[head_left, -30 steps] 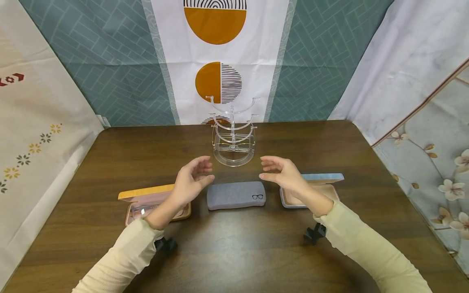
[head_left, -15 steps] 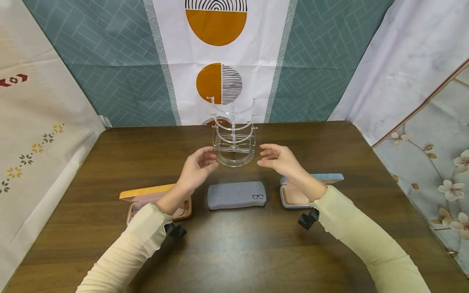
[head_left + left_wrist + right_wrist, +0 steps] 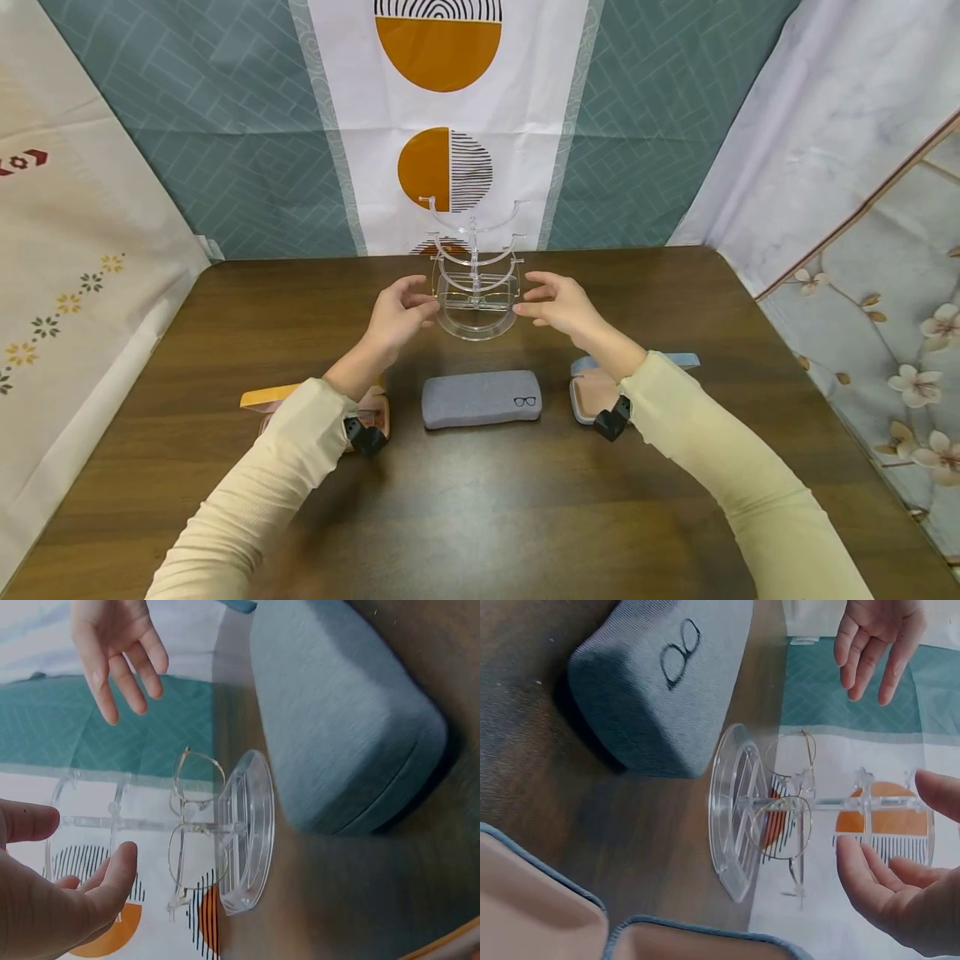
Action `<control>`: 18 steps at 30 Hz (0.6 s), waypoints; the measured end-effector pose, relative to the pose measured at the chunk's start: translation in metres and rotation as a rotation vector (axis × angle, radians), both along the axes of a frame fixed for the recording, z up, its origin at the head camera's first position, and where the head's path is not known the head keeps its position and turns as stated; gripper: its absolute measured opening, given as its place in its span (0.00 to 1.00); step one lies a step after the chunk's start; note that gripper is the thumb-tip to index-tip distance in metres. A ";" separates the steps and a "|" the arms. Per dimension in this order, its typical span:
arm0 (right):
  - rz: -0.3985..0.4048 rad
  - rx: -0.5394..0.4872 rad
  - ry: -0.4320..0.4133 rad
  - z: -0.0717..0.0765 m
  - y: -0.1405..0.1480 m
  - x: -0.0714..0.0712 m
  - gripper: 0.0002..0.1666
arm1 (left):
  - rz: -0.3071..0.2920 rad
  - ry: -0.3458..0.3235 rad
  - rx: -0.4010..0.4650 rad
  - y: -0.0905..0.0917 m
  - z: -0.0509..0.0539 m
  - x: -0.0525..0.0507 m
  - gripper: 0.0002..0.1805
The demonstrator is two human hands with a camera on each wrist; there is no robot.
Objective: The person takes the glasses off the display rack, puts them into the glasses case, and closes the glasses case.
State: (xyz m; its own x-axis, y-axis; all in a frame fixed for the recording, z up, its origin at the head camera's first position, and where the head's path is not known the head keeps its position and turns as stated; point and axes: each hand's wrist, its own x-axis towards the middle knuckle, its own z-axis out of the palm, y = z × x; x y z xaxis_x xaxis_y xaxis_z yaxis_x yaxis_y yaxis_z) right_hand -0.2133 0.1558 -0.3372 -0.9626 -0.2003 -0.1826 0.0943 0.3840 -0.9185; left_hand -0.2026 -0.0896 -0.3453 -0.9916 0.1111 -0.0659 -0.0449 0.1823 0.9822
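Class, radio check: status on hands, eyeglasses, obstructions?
Left hand, right hand empty, flanking clear display stand. Gold wire-rimmed eyeglasses on stand, ungripped. Gray eyeglass case in front, apparently not blocking.

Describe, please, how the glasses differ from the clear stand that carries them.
The glasses have thin gold-coloured rims, while the stand is colourless. The stand is taller than the glasses. The stand rests on the table, whereas the glasses sit on the stand. Both are largely see-through.
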 end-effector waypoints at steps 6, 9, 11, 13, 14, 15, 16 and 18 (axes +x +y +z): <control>0.005 0.001 -0.010 0.003 -0.003 -0.012 0.37 | 0.041 -0.028 0.017 0.000 0.007 -0.014 0.28; 0.003 0.010 -0.016 0.006 -0.005 -0.017 0.37 | 0.055 -0.058 -0.001 0.000 0.010 -0.022 0.28; -0.004 0.016 -0.029 0.007 -0.007 -0.021 0.37 | 0.066 -0.091 -0.004 -0.001 0.011 -0.028 0.29; -0.017 0.019 -0.049 0.009 -0.008 -0.025 0.37 | 0.077 -0.125 -0.002 -0.002 0.013 -0.033 0.29; -0.024 0.016 -0.060 0.010 -0.009 -0.028 0.36 | 0.081 -0.144 0.003 -0.003 0.013 -0.036 0.29; -0.029 0.019 -0.069 0.011 -0.009 -0.030 0.36 | 0.082 -0.158 0.002 -0.004 0.013 -0.038 0.29; -0.035 0.017 -0.078 0.012 -0.009 -0.032 0.36 | 0.084 -0.168 -0.002 -0.004 0.014 -0.040 0.29; -0.045 0.008 -0.094 0.012 -0.008 -0.037 0.35 | 0.087 -0.179 -0.021 -0.005 0.013 -0.044 0.29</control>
State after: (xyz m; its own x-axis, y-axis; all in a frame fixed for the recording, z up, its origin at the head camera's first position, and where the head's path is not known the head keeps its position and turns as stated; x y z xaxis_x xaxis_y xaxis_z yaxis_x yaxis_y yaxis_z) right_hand -0.2500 0.1479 -0.3252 -0.9492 -0.1551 -0.2738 0.1972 0.3850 -0.9016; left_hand -0.2461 -0.0944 -0.3323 -0.9697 0.0225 -0.2431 -0.2346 0.1902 0.9533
